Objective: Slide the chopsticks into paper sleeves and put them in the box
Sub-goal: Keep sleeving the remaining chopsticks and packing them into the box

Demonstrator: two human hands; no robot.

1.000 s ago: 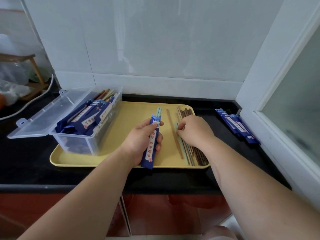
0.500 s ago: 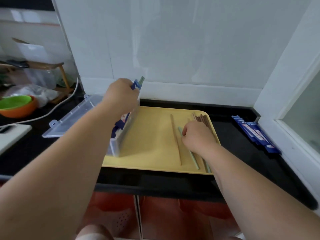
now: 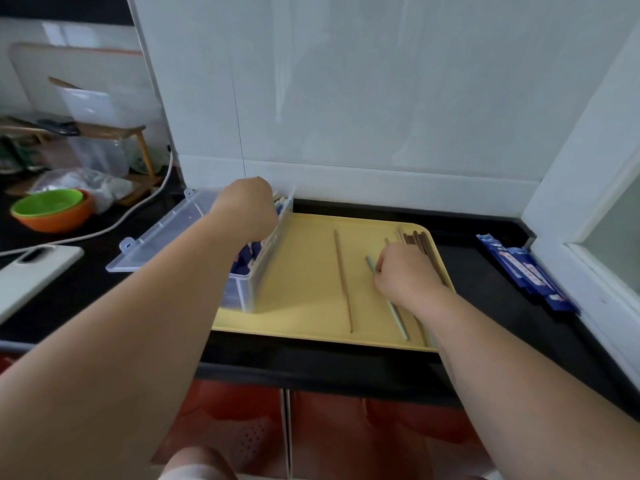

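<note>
clear box (image 3: 266, 271) under curled left hand (image 3: 247, 207), grip hidden | right hand (image 3: 403, 275) pinching green chopstick (image 3: 398, 317)

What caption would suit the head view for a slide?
Left hand reaches into the clear box while right hand gathers chopsticks on the yellow tray.

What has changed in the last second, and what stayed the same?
The left hand carried the sleeved pair from over the tray leftward and down into the box; the pair is now hidden under the hand, so release cannot be told. The right hand stayed on the loose chopsticks. The spare sleeves did not move.
</note>
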